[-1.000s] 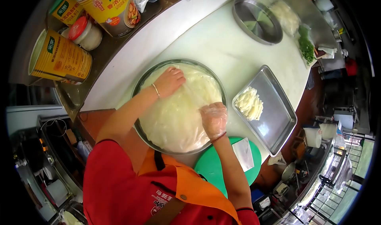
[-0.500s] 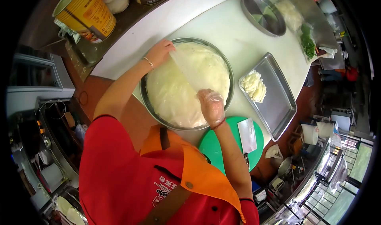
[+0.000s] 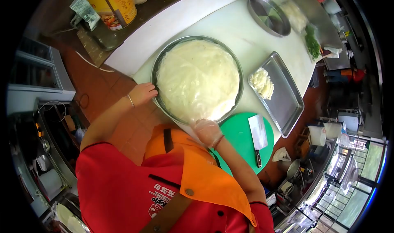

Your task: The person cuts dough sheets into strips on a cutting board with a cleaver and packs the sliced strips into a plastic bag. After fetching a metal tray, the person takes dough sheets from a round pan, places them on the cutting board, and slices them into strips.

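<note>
A large round metal pan (image 3: 241, 85) holds a pale, domed mass of what looks like dough, with clear plastic film (image 3: 197, 77) lying over it, wrinkled and shiny. My left hand (image 3: 143, 94), bare with a bracelet, is at the pan's left rim, its fingers curled against the edge. At the near rim is my right hand (image 3: 207, 132), in a clear plastic glove, with its fingers closed at the film's edge; its fingertips are partly hidden. Close beside it, a green round cutting board (image 3: 236, 130) carries a cleaver (image 3: 257, 132).
Right of the pan, a rectangular metal tray (image 3: 285, 97) holds pale strips (image 3: 262, 84). Farther back are a round metal pan (image 3: 269, 15), a plastic bag (image 3: 294, 15) and bagged greens (image 3: 312, 44). A yellow can (image 3: 115, 5) stands on the shelf at upper left.
My left hand has moved from the pan's far-left side down to its left rim. My right hand has come nearer to me, to the near rim. The lifted film now lies flat.
</note>
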`<state>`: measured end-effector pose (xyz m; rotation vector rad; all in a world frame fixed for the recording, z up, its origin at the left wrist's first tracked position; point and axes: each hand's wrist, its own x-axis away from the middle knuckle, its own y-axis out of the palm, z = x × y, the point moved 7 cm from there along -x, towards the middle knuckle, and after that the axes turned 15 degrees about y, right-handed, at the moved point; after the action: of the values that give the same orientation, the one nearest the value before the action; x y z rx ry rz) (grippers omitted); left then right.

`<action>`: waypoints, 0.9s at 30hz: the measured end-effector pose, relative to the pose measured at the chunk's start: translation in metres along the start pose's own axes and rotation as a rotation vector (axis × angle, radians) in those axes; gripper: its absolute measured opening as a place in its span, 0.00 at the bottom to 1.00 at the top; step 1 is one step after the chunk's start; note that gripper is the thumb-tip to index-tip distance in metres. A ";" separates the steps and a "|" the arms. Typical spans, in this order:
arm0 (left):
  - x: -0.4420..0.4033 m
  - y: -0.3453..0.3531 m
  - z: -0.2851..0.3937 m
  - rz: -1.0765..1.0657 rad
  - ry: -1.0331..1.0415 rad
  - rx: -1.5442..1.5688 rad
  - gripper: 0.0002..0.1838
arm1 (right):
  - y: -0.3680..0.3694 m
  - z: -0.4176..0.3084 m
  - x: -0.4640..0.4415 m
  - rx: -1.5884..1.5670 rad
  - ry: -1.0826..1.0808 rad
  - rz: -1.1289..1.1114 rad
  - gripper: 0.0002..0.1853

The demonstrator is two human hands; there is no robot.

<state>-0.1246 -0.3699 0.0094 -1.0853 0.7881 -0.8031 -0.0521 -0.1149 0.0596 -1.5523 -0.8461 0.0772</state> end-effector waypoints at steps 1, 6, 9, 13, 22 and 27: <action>-0.003 -0.005 -0.003 0.044 -0.039 0.000 0.04 | 0.002 0.003 0.001 0.009 0.031 -0.011 0.08; -0.071 -0.039 -0.031 0.369 -0.172 0.009 0.14 | -0.025 0.109 -0.026 -0.108 0.383 0.604 0.18; -0.115 -0.033 -0.067 0.381 -0.155 -0.007 0.20 | -0.028 0.145 -0.047 -0.002 0.578 0.418 0.20; -0.134 -0.016 -0.106 -0.100 -0.405 0.109 0.17 | -0.009 0.160 -0.051 -0.180 0.820 0.016 0.20; -0.109 -0.017 -0.111 0.054 -0.335 0.165 0.10 | 0.064 0.150 -0.035 -0.777 0.427 -0.002 0.23; -0.098 -0.049 -0.062 0.341 -0.322 0.236 0.09 | 0.024 0.092 0.007 -1.619 0.355 -0.056 0.20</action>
<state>-0.2330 -0.3253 0.0537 -0.8132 0.5671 -0.4058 -0.0836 -0.0327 0.0234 -2.8636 -0.6008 -1.1531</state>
